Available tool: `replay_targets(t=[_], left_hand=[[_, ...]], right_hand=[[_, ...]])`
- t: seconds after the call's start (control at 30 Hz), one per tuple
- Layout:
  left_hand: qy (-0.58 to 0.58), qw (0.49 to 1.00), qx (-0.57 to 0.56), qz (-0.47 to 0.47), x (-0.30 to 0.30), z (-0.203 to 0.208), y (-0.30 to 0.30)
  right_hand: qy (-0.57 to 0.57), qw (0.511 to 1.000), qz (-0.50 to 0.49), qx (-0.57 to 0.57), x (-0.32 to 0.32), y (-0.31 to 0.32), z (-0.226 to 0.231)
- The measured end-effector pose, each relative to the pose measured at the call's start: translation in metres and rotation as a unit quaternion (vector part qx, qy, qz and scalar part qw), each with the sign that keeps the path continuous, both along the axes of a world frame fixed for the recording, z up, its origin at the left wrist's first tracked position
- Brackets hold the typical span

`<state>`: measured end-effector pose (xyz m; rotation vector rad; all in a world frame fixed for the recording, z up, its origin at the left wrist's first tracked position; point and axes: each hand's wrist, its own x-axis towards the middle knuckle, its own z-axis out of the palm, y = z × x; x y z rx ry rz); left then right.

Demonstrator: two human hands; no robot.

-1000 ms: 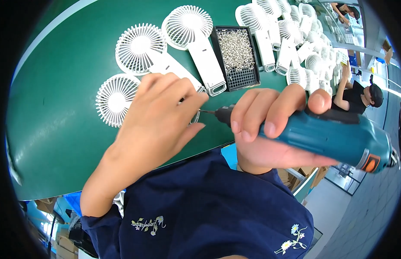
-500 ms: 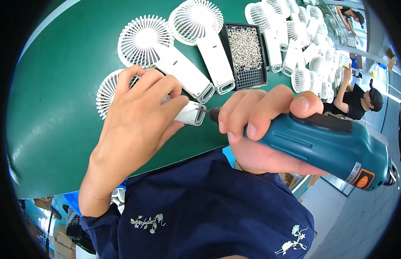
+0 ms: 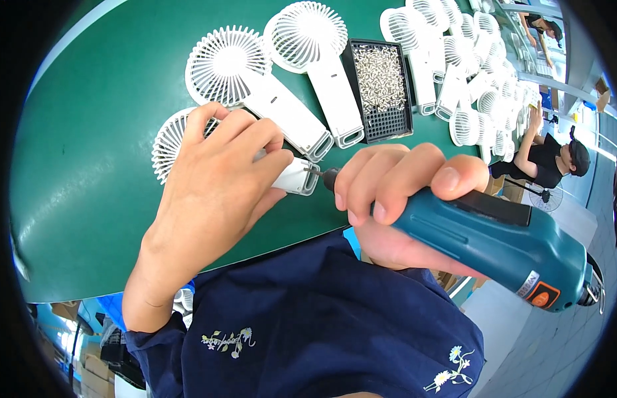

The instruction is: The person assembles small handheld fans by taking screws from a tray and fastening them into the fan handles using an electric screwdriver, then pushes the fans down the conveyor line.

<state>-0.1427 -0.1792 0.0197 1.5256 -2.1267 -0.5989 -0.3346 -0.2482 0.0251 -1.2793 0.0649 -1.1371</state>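
My left hand [image 3: 222,179] is closed around the handle of a white handheld fan [image 3: 297,178] lying on the green table, and it hides the middle of that fan. In my right hand [image 3: 405,192] is a teal electric screwdriver [image 3: 487,232], held nearly level with my thumb beside its black switch lever. The bit of the screwdriver meets the handle's end, near the loop; whether a screw sits under it is too small to tell. Two more white fans [image 3: 282,113] [image 3: 332,93] lie just beyond my left hand.
A black tray [image 3: 388,129] of small silver screws stands behind my right hand. Many white fans [image 3: 464,79] are heaped at the right of the green table [image 3: 89,166]. Further right, a person in black [image 3: 547,156] sits along the table, with another person beyond.
The back end of the screwdriver has dropped and come slightly left, with my right hand tilting along. My left hand stays on the fan; the whole view has shifted a little.
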Motion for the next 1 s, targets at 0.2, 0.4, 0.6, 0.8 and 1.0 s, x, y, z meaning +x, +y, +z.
replay_targets(t=[0.2, 0.4, 0.6, 0.8, 1.0], left_hand=[[0.001, 1.000, 0.000, -0.001, -0.001, -0.002, -0.001], [-0.052, 0.997, -0.049, -0.025, -0.011, -0.007, -0.002], [-0.052, 0.995, -0.074, -0.035, -0.012, -0.006, -0.004], [-0.028, 0.994, -0.095, -0.040, -0.012, -0.009, -0.006], [0.155, 0.986, -0.067, 0.007, -0.014, -0.004, -0.001]], right_hand=[[-0.056, 0.986, -0.149, -0.038, -0.019, -0.022, 0.012], [-0.091, 0.955, -0.282, 0.028, -0.040, -0.064, -0.014], [-0.114, 0.958, -0.258, 0.057, -0.038, -0.066, -0.014], [-0.116, 0.959, -0.254, 0.047, -0.042, -0.060, -0.006], [-0.153, 0.969, -0.175, 0.080, -0.037, -0.028, 0.028]])
